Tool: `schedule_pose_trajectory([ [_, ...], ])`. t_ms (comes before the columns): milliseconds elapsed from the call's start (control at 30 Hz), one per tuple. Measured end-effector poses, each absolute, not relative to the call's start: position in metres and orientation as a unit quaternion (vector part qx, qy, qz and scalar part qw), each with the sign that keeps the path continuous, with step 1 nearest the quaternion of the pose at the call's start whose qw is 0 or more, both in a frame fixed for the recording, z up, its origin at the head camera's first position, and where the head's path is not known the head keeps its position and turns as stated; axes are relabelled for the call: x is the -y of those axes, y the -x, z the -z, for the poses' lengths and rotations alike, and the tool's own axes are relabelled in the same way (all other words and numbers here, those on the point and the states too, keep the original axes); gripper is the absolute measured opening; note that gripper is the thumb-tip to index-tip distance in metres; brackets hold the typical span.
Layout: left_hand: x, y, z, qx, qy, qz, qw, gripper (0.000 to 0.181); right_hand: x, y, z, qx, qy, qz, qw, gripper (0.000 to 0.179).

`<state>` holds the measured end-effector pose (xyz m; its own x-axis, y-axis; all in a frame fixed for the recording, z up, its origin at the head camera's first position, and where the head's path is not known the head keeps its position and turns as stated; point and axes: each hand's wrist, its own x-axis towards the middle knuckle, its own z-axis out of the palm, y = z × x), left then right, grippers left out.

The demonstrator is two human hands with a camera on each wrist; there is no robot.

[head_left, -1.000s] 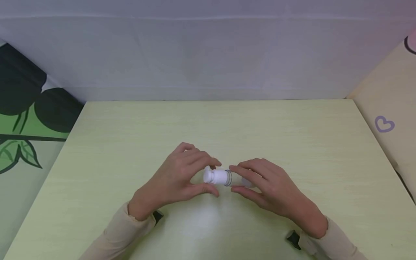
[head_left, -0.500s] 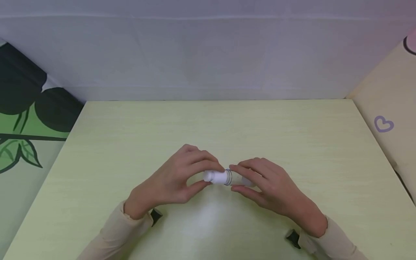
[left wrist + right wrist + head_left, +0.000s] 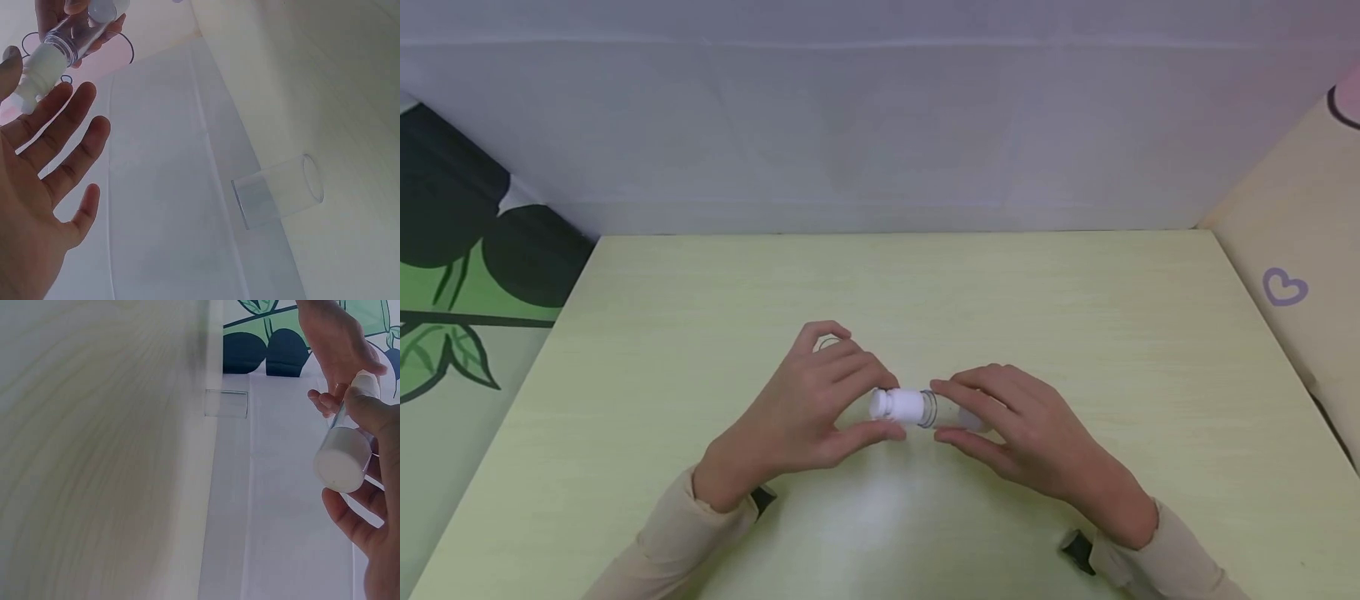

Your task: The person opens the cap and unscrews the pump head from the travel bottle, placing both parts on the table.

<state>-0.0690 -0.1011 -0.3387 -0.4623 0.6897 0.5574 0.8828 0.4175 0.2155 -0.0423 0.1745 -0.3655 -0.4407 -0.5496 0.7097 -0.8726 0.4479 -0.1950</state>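
A small clear pump bottle [image 3: 947, 412] with a white base lies sideways between both hands in the head view, its white pump top [image 3: 901, 406] pointing left. My right hand [image 3: 1026, 429] grips the bottle body, thumb below and fingers above. The white base [image 3: 342, 459] faces the camera in the right wrist view. My left hand [image 3: 808, 408] has its thumb and index finger at opposite sides of the pump top's collar. The other left fingers spread loosely away from it in the left wrist view. A clear cylindrical cap [image 3: 278, 192] stands on the table, mostly hidden behind the left hand in the head view.
The pale wooden table [image 3: 1075, 300] extends around the hands. A grey-white backdrop [image 3: 880, 133] rises behind it. Side panels carry a green leaf drawing [image 3: 463, 358] on the left and a purple heart [image 3: 1285, 287] on the right.
The left fingers turned about the pump top half a second ago, index forward and thumb back; now the index has drawn back and the thumb moved right. The right hand and bottle stay put.
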Motion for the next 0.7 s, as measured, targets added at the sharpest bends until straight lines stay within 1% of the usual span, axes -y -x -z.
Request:
schedule_pose_trajectory([
  [100, 0.1013, 0.0688, 0.3383, 0.821, 0.481, 0.240, 0.194, 0.045, -0.1747, 0.0426, 0.3651, 0.800, -0.444, -0.282, 0.289, 0.040],
  [233, 0.1008, 0.0678, 0.3378, 0.808, 0.502, 0.261, 0.165, 0.053, -0.1754, 0.0427, 0.3648, 0.800, -0.442, -0.284, 0.289, 0.041],
  [333, 0.0998, 0.0667, 0.3375, 0.795, 0.521, 0.278, 0.140, 0.049, -0.1757, 0.0428, 0.3644, 0.800, -0.442, -0.285, 0.290, 0.041],
  [400, 0.0993, 0.0663, 0.3373, 0.792, 0.528, 0.278, 0.134, 0.046, -0.1756, 0.0430, 0.3640, 0.798, -0.442, -0.286, 0.291, 0.041],
  [700, 0.0993, 0.0681, 0.3380, 0.792, 0.525, 0.275, 0.150, 0.038, -0.1756, 0.0431, 0.3635, 0.795, -0.447, -0.289, 0.290, 0.039],
])
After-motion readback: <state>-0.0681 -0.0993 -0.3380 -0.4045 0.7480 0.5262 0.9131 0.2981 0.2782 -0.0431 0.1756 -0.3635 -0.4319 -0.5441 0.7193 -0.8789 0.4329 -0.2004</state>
